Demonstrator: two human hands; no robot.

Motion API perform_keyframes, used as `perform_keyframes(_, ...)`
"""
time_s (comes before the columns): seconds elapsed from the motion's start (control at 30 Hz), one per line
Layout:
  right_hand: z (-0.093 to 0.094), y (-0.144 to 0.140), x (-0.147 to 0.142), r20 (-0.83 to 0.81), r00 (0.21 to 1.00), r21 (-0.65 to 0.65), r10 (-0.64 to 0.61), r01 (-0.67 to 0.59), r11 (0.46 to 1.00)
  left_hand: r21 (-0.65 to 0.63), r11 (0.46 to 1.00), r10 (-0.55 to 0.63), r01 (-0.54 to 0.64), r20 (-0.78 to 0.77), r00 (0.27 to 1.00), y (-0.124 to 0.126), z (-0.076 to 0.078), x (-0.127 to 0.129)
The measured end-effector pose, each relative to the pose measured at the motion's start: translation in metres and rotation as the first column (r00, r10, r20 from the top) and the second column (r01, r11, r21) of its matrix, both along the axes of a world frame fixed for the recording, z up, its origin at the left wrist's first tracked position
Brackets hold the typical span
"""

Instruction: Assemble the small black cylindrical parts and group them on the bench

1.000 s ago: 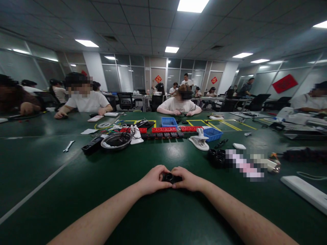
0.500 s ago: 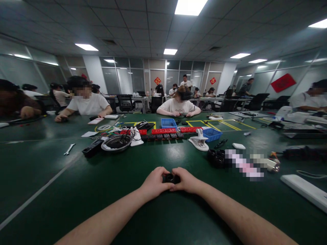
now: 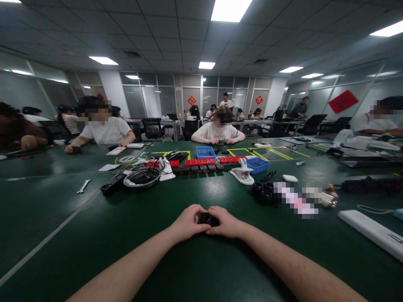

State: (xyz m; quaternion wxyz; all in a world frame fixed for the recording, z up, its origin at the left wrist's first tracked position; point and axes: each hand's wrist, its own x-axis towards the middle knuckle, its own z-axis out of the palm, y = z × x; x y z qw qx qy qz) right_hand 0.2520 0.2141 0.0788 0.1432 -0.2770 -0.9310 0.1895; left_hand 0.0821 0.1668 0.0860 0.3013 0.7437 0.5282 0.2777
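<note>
Both hands meet at the middle of the green table, low in the head view. Between them is a small black part with a round, ring-like opening (image 3: 206, 218), partly covered by fingers. My left hand (image 3: 188, 223) closes on its left side, thumb in front and fingers behind. My right hand (image 3: 227, 223) grips it from the right in the same way, the thumbs nearly touching. What exactly the part is, I cannot make out. Several black round cups (image 3: 262, 192) stand together to the right, beyond my right hand.
Ahead lie red socket strips (image 3: 200, 162), a metal bowl (image 3: 143, 184), a white clip stand (image 3: 242, 173) and blue trays (image 3: 257, 166). A wrench (image 3: 84, 186) is at left, a white power strip (image 3: 371, 235) at right. Co-workers sit around the table (image 3: 126, 222).
My view has shifted slightly, so the scene sits a little further left. Both hands still hold the black part, whose round opening now shows a little more clearly.
</note>
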Motion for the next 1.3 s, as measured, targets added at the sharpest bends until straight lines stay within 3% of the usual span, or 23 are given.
perform_keyframes(0.13,0.005,0.009,0.008,-0.038,0.988,-0.136,0.149,-0.152,0.979,-0.039,0.997,-0.059,0.061,0.063,0.996,0.001,-0.001,-0.003)
perform_keyframes(0.53,0.003,0.013,0.007,-0.077,0.981,-0.159,0.181,-0.191,0.969,-0.050,0.995,-0.076,0.081,0.096,0.993,0.003,-0.001,-0.003)
perform_keyframes(0.63,0.001,0.013,0.005,-0.062,0.988,-0.154,0.144,-0.152,0.976,-0.057,0.996,-0.057,0.062,0.085,0.995,0.000,0.001,-0.001)
perform_keyframes(0.83,-0.004,0.007,0.001,0.009,0.996,-0.119,-0.085,0.086,0.989,-0.028,0.999,0.027,-0.029,-0.046,0.999,-0.006,0.008,0.005)
perform_keyframes(1.07,-0.008,-0.008,-0.015,0.090,0.942,0.177,-0.322,0.303,0.936,0.085,0.958,0.286,-0.274,-0.188,0.940,-0.013,0.011,0.021)
perform_keyframes(1.2,-0.002,-0.012,-0.011,0.079,0.941,0.237,-0.329,0.302,0.923,0.108,0.960,0.274,-0.258,-0.183,0.944,-0.011,0.008,0.018)
perform_keyframes(1.3,0.007,-0.011,0.001,0.015,0.971,0.143,-0.237,0.232,0.962,0.115,0.978,0.185,-0.172,-0.121,0.975,-0.005,0.005,0.006)
